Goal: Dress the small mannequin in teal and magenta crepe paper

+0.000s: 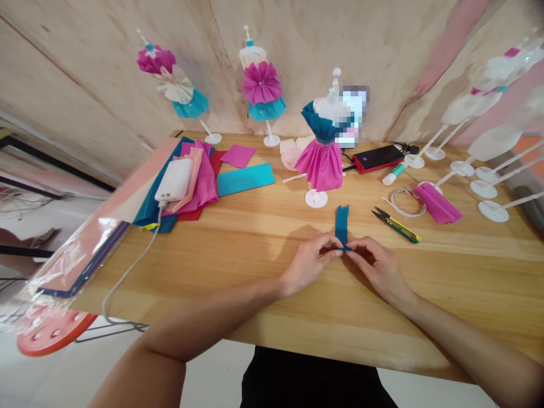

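Between my hands, low over the wooden table, is a short strip of dark teal crepe paper. Its far end looks ragged and points away from me. My left hand pinches the near end from the left, and my right hand pinches it from the right, fingertips almost meeting. Just beyond stands a small white dress-form stand wearing a magenta paper skirt and a teal paper top. Thread snips with yellow-green handles lie right of the strip.
Two dressed mini mannequins stand along the wall. A white power bank rests on coloured paper sheets at left, beside a flat turquoise piece. At right are a glue stick, a coiled cord, folded magenta paper and several bare white stands.
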The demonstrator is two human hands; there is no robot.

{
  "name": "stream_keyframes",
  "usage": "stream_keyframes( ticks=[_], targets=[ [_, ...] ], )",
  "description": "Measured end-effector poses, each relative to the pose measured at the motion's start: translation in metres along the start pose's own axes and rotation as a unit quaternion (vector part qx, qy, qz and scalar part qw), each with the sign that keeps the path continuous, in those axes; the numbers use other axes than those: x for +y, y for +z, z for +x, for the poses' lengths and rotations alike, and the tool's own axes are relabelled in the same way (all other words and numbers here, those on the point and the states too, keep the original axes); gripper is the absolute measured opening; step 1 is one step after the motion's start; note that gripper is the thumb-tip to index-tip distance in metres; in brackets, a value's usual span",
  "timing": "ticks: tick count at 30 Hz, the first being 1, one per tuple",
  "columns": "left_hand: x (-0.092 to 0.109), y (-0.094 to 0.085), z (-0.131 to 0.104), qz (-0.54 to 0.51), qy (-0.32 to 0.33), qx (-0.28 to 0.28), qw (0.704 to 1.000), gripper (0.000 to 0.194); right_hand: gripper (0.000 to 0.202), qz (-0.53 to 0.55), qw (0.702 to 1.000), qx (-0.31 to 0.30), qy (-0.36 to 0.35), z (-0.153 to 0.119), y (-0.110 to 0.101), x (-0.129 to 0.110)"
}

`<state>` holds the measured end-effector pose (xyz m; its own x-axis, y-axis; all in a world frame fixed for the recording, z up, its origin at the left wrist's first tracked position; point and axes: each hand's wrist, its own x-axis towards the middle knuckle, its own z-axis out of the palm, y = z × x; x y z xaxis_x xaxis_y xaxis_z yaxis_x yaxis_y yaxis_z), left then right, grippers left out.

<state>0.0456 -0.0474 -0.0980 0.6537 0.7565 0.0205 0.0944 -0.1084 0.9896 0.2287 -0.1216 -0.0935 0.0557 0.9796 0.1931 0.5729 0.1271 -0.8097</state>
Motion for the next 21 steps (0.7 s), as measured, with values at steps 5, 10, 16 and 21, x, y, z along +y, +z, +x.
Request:
stream_keyframes(
  ticks=[5,10,16,21],
  targets=[
    [-0.0004,0.0010,-0.0010,-0.017,-0.004,0.004,1.000,0.014,0.015,-0.004,1.000,-0.004,0.004,-0.0003,0.0005,0.0003],
    [-0.0004,0.0008,-0.0004,-0.023,-0.010,0.004,1.000,0.014,0.013,0.003,1.000,0.002,0.016,-0.0008,0.0014,0.0008],
    [-0.0008,0.0000,-0.0003,-0.046,-0.026,0.010,0.999,0.017,0.011,0.000,1.000,0.003,0.012,-0.0005,0.0010,0.0013],
    [-0.0011,-0.0013,-0.0003,-0.055,-0.035,0.017,0.998,0.019,0.011,0.006,1.000,0.001,0.009,0.0009,0.0006,-0.0015]
  ],
)
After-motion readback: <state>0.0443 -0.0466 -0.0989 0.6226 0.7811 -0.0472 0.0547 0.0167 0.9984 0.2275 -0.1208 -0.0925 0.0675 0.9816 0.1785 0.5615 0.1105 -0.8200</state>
